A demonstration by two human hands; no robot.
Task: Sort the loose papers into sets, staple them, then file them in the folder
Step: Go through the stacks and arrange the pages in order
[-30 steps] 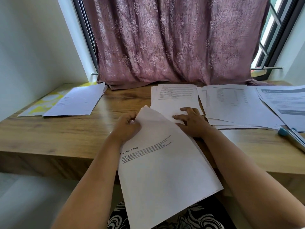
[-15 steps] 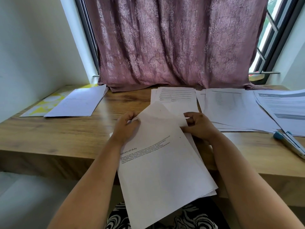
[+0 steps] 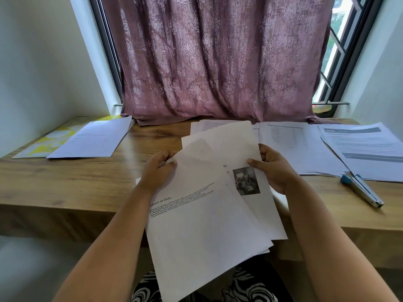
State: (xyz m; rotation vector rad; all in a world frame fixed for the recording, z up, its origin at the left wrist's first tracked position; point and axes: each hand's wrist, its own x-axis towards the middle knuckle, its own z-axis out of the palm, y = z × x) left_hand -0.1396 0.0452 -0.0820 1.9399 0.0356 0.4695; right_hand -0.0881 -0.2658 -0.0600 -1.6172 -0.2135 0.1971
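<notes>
- Left hand (image 3: 157,171): fingers curled over the left edge of a stack of white printed sheets (image 3: 202,225), thumb on the top face. The top sheet carries a heading reading "Nature of duty" and a short block of text.
- Right hand (image 3: 275,170): thumb pressed on the face of a separate white sheet with a small dark photograph (image 3: 247,179), fingers wrapped behind its right edge. This sheet is fanned out to the right from under the stack and overlaps it.
- Both held items are raised above the near edge of the brown wooden desk (image 3: 65,184) and tilt toward the person; their lower ends hang past the desk edge over black-and-white patterned clothing (image 3: 246,286).
- Directly behind the held sheets, a pile of white printed pages (image 3: 209,125) lies flat on the desk, mostly hidden.
- Right of centre: a spread of white pages with a printed table (image 3: 290,147), and beside it, partly overlapping, white pages with grey header bands (image 3: 366,147).
- A blue and silver stapler (image 3: 362,189) lies on the desk near the right edge, just in front of the banded pages.
- Far left: a yellow and white patterned folder (image 3: 43,143) lies flat with a set of white pages (image 3: 93,141) resting on it.
- A mauve patterned curtain (image 3: 218,57) hangs behind the desk.
</notes>
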